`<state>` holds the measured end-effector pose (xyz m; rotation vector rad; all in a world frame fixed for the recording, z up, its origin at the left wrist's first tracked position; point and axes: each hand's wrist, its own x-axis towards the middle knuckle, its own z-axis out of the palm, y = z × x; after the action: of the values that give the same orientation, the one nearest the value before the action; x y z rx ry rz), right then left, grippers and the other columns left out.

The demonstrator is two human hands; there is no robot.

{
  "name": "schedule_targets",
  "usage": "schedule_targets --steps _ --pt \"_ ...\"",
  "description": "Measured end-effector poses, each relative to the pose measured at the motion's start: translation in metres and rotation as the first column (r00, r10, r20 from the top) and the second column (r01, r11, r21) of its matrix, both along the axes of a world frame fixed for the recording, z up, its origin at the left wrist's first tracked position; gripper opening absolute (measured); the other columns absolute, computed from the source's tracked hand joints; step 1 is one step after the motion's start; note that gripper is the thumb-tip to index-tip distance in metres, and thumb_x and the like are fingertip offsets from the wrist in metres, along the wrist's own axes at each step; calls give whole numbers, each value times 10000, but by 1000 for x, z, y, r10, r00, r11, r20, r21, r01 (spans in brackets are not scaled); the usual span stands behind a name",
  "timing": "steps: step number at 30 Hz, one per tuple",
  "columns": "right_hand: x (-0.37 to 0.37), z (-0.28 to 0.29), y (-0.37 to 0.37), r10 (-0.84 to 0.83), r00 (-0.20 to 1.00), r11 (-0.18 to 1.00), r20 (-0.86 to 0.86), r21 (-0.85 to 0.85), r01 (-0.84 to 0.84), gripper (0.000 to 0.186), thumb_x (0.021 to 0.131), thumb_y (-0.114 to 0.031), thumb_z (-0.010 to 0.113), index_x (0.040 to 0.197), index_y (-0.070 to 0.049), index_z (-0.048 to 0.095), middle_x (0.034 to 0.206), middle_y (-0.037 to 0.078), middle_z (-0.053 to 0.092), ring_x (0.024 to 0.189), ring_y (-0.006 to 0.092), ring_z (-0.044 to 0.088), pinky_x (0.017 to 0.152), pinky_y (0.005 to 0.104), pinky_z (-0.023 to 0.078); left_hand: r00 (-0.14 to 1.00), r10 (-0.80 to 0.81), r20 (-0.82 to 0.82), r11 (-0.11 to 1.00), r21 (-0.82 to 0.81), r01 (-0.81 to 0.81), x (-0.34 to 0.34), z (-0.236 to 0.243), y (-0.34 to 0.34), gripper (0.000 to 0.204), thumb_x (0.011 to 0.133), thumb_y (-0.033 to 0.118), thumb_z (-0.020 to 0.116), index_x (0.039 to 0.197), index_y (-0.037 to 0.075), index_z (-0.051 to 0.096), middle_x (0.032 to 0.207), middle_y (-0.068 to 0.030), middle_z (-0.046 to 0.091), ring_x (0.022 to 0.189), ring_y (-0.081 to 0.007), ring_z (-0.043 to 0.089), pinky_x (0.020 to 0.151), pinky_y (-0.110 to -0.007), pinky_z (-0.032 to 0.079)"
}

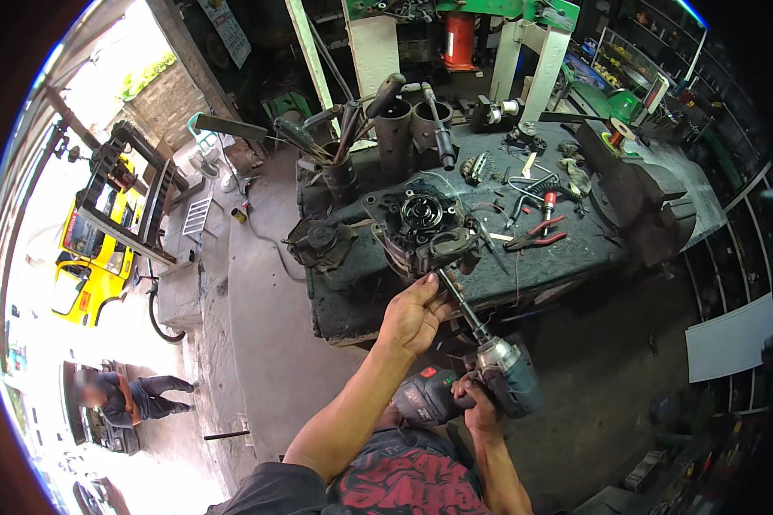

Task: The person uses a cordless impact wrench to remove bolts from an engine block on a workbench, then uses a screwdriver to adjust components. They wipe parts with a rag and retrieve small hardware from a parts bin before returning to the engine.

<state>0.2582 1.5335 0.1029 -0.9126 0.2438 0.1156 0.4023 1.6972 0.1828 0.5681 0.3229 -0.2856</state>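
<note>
A cordless impact wrench (508,378) is gripped in my right hand (481,402), its battery end near my chest. From its nose a long metal socket extension (462,305) runs up and left to the near side of a greasy metal housing (429,227) with a round bearing bore. My left hand (414,319) is closed near the extension's far end, thumb up against the housing's underside. Exactly how its fingers wrap there is partly hidden. The housing rests at the front edge of a dark workbench (352,300).
Left of the housing lies another metal part (322,243). Behind stand tool-filled metal cylinders (394,137). Red-handled pliers (537,236) and loose tools lie to the right, before a large bench vise (644,202). A person (133,399) stands far left, near a yellow vehicle (103,257).
</note>
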Motion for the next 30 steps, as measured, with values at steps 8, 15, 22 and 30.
schedule_targets --steps 8,15,22,30 --pt "-6 -26 11 -8 997 991 72 -130 17 297 939 -173 681 1180 -29 584 794 42 581 735 155 563 757 348 485 1000 14 16 1000 -23 -13 2 -7 3 238 1082 116 512 1234 -47 596 1154 -145 678 1097 -273 683 1007 -407 583" --pt "-12 -63 -15 99 984 713 149 -701 34 350 1007 -286 677 1241 -26 686 1198 106 711 1064 259 665 943 400 518 999 33 -29 999 -29 -34 0 -1 3 249 1087 108 499 1227 -79 585 1153 -180 680 1058 -295 692 977 -438 592" --pt "-9 -28 3 -12 975 837 224 -530 133 140 951 -176 664 939 -45 616 797 27 596 713 129 555 664 288 461 1000 22 -10 999 -27 -22 2 -1 2 295 1104 121 445 1286 -92 538 1232 -207 645 1132 -321 664 1049 -458 567" --pt "-12 -11 7 18 992 900 124 -434 38 213 955 -185 629 1072 -7 622 809 39 597 718 132 550 722 292 465 998 52 -27 998 -46 -53 1 4 1 293 1101 169 484 1245 -73 564 1190 -196 655 1125 -318 663 1050 -476 566"
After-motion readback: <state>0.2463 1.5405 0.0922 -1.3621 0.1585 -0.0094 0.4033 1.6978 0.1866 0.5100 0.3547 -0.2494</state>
